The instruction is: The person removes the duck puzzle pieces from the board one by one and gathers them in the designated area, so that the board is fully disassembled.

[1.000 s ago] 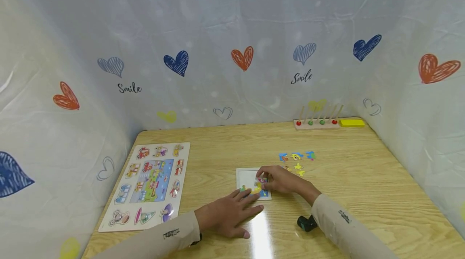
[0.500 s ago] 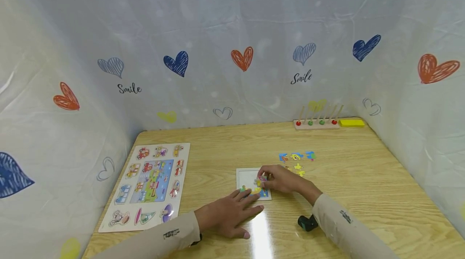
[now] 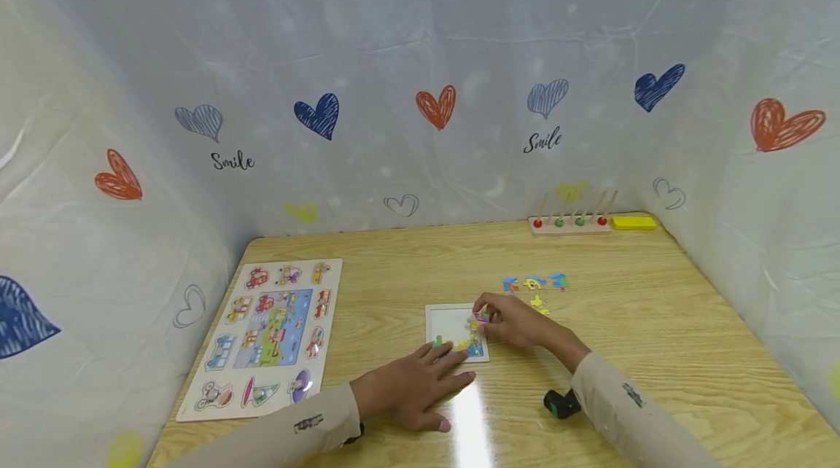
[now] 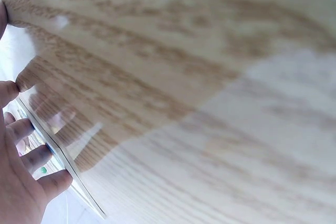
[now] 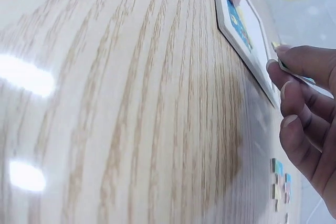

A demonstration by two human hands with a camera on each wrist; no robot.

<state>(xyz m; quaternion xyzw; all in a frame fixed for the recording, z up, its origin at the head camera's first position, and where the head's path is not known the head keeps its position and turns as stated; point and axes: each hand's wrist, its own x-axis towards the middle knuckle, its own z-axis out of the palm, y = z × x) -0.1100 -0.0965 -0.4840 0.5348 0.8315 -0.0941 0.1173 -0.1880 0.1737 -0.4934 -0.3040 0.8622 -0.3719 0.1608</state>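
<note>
Sheeting printed with hearts and the word "Smile" encloses a wood-grain bench.

Head view: a picture board lies flat at left. At far right stand a peg rack, carrying red and green beads, and a yellow block just beside it. A small tray sits near the centre, with fitted pieces along its near side. Left hand is flat, fingers spread, fingertips over the tray's near edge. Right hand pinches a piece at the tray's right side. Loose pieces lie to the right of the tray, farther back.

Left wrist view: straight, parted fingers rest at the tray edge; the bench gloss reflects them.

Right wrist view: the piece is tilted between thumb and forefinger, remaining fingers bent. Contact between piece and tray cannot be determined. Loose pieces lie well apart from the tray.
</note>
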